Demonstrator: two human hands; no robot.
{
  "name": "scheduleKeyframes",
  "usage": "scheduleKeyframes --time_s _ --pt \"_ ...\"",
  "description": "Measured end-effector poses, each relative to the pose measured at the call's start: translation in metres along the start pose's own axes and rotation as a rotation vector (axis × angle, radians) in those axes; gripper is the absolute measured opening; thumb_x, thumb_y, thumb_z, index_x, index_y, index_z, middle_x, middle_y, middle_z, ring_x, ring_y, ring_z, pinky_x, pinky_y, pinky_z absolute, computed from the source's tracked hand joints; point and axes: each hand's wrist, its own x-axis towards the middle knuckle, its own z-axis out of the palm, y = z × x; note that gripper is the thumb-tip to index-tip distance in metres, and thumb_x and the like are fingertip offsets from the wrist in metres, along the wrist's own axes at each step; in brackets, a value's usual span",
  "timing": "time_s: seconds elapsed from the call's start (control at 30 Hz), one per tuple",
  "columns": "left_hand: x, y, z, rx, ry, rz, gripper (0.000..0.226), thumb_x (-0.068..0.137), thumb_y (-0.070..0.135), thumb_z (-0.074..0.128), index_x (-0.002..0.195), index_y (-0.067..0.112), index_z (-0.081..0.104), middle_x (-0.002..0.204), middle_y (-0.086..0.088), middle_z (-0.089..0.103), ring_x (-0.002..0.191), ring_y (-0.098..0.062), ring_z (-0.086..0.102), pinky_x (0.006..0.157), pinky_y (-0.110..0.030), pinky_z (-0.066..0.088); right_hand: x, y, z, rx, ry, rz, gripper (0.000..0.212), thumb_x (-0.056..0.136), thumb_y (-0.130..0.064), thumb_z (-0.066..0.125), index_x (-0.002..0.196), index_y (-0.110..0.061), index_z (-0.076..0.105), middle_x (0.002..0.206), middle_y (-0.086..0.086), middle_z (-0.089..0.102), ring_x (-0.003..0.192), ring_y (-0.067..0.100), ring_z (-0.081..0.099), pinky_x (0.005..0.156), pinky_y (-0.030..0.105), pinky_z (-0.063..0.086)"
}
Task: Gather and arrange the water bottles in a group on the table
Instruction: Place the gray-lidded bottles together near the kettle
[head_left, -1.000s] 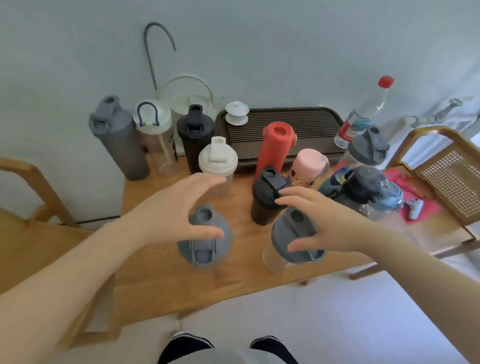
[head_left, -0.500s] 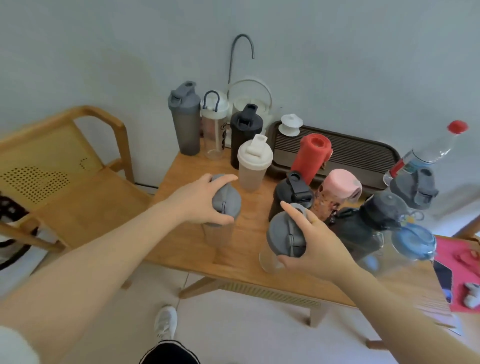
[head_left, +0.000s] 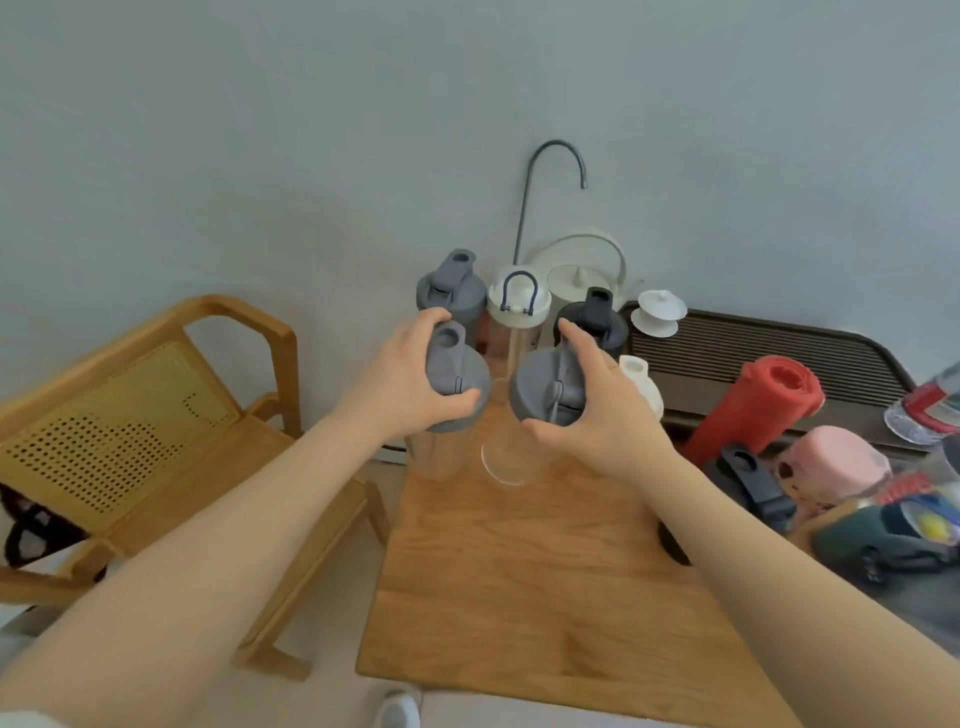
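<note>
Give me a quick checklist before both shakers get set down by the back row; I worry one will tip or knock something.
1. Left hand grips the lid of the left clear shaker: ok.
2. Right hand grips the lid of the right clear shaker: ok.
3. Right clear shaker upright: not ok, its base swings toward the camera.
4. Left clear shaker's base over the table: cannot tell, it sits at the left edge.
5. Gap to the grey bottle and white-lidded bottle behind: cannot tell, they overlap in view.
6. Bare wood free in front of the back row: ok.
</note>
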Motion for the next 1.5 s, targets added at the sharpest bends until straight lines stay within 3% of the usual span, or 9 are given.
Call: scheduleKeyframes --time_s 0.13,0.37,0.67,0.77,0.87,1.1,1.2,1.33,1.5 --pt "0.032 -0.035 0.007 -0.019 -0.068 -0.004 0.081 0.073 0.036 0.072 0.138 0.022 0.025 0.139 -0.003 0.037 0.122 -0.021 0.041 0.085 -0.027 0.034 0.046 -0.008 0.034 -0.025 -0.018 0.071 0.099 0.07 -0.039 0.074 0.145 -0.036 0.01 0.143 0.008 0.035 0.129 0.025 0.038 0.098 0.038 0.041" --pt "0.069 -0.062 0.02 -0.065 -0.143 0.035 0.08 0.073 0.038 0.071 0.138 0.022 0.026 0.139 -0.003 0.038 0.122 -0.022 0.042 0.091 -0.033 0.039 0.067 0.007 0.056 -0.062 0.0 0.193 0.103 0.07 -0.042 0.075 0.147 -0.032 0.006 0.148 0.008 0.03 0.132 0.026 0.036 0.099 0.04 0.041" --pt "0.053 -0.107 0.033 -0.492 -0.258 -0.051 0.115 0.059 0.022 0.085 0.143 0.027 0.006 0.147 0.001 0.023 0.132 -0.015 0.033 0.107 -0.032 0.033 0.027 0.018 0.097 0.301 0.271 0.336 0.124 0.055 -0.03 0.087 0.146 -0.021 0.004 0.148 -0.009 0.018 0.133 -0.001 0.019 0.107 0.019 0.021" --pt "0.048 -0.111 0.042 -0.552 -0.237 -0.044 0.108 0.061 0.014 0.084 0.141 0.025 0.011 0.136 0.005 0.033 0.124 -0.011 0.04 0.1 -0.023 0.034 0.026 0.022 0.111 0.46 0.33 0.382 0.115 0.061 -0.016 0.085 0.145 -0.023 0.006 0.146 -0.006 0.027 0.133 0.007 0.031 0.104 0.022 0.03" --pt "0.051 -0.11 0.044 -0.56 -0.167 -0.035 0.1 0.062 0.012 0.084 0.137 0.024 0.019 0.128 0.008 0.038 0.116 -0.006 0.043 0.096 -0.019 0.035 0.035 0.022 0.111 0.505 0.371 0.411 0.103 0.065 -0.01 0.082 0.142 -0.021 0.015 0.128 -0.014 0.04 0.12 0.006 0.044 0.093 0.017 0.039" --pt "0.064 -0.116 0.04 -0.511 -0.145 -0.025 0.1 0.062 0.017 0.084 0.139 0.023 0.02 0.133 0.003 0.04 0.119 -0.011 0.043 0.096 -0.022 0.035 0.057 0.028 0.102 0.423 0.257 0.403 0.097 0.067 -0.013 0.081 0.141 -0.02 0.018 0.123 -0.012 0.047 0.114 0.009 0.051 0.099 0.033 0.045" --pt "0.069 -0.117 0.037 -0.357 -0.094 0.013 0.104 0.06 0.026 0.085 0.141 0.019 0.021 0.14 -0.003 0.031 0.127 -0.016 0.035 0.102 -0.024 0.028 0.059 0.03 0.098 0.379 0.214 0.384 0.104 0.067 -0.014 0.081 0.145 -0.019 0.013 0.139 -0.004 0.038 0.129 0.012 0.04 0.107 0.034 0.038" --pt "0.066 -0.116 0.03 -0.217 -0.11 0.103 0.11 0.059 0.034 0.084 0.143 0.016 0.016 0.148 -0.005 0.016 0.135 -0.017 0.022 0.105 -0.023 0.018 0.054 0.021 0.089 0.141 0.226 0.336 0.115 0.061 -0.035 0.083 0.147 -0.019 0.008 0.152 0.002 0.016 0.14 0.015 0.02 0.112 0.029 0.024" --pt "0.071 -0.112 0.028 -0.251 -0.099 0.035 0.103 0.062 0.033 0.083 0.142 0.017 0.021 0.145 -0.006 0.029 0.131 -0.02 0.033 0.105 -0.03 0.028 0.066 0.001 0.086 0.056 0.256 0.315 0.096 0.066 -0.039 0.079 0.142 -0.02 0.022 0.146 0.002 0.028 0.131 0.018 0.035 0.104 0.035 0.037"
